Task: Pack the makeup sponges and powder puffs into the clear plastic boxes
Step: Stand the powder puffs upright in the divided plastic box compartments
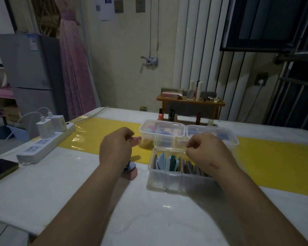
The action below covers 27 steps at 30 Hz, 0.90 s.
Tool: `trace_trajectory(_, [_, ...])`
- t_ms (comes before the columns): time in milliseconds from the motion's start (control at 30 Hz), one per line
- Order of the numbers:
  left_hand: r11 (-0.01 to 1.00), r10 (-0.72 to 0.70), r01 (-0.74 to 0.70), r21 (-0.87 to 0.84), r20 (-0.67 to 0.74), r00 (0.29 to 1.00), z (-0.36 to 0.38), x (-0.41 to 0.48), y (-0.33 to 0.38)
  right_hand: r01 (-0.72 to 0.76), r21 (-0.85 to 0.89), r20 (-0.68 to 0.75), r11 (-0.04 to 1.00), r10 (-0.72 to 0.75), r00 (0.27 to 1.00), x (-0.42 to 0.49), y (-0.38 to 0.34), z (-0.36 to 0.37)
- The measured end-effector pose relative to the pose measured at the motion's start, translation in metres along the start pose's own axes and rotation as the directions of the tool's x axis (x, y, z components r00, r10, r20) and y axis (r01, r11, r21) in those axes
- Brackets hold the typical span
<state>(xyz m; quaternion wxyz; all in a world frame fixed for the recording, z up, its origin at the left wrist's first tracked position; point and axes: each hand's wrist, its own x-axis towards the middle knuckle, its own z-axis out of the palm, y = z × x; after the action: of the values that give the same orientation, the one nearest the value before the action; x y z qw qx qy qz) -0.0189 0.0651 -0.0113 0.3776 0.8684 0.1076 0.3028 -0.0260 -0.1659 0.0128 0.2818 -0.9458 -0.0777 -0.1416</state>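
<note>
**Head view, left to right.** A black phone (0,168) lies at the left edge of the white surface (78,183). A white power strip (44,144) with two chargers runs along the same edge.

The left hand (115,148), fingers curled, grips a small pink makeup sponge (137,138) above the yellow strip (96,134) that crosses the surface. Beneath its wrist a loose pink sponge (132,175) and a dark blue puff (130,166) lie touching.

Toward the far edge, clear plastic boxes (144,129) hold rounded sponges. Nearer, a clear plastic divided box (167,176) holds flat powder puffs (167,161) standing on edge.

The right hand (205,151), fingers curled, appears to pinch this box's far rim. A thin puff between its fingers cannot be excluded.

**Handling.** The sponges are judged light, soft and compressible, best taken at mid-body with the fingertips. The flat puffs likely flex, so pinch one edge and slide each between its neighbours. The box is light and may shift, so steady it.
</note>
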Motion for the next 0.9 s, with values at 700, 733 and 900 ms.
trace_trajectory(700, [0.912, 0.163, -0.050, -0.406, 0.247, 0.955, 0.056, -0.018, 0.093, 0.062, 0.421, -0.142, 0.905, -0.002, 0.990, 0.009, 0.016, -0.010])
trace_trajectory(733, [0.920, 0.165, -0.050, -0.388, 0.268, 0.949, 0.059, -0.019, 0.098, 0.054, 0.415, -0.150, 0.908, 0.010, 0.989, 0.009, 0.019, -0.015])
trace_trajectory(900, [0.948, 0.199, -0.067, -0.310, 0.418, 0.886, 0.073, -0.029, 0.117, 0.005, 0.357, -0.142, 0.934, 0.049, 0.989, 0.010, 0.031, -0.038])
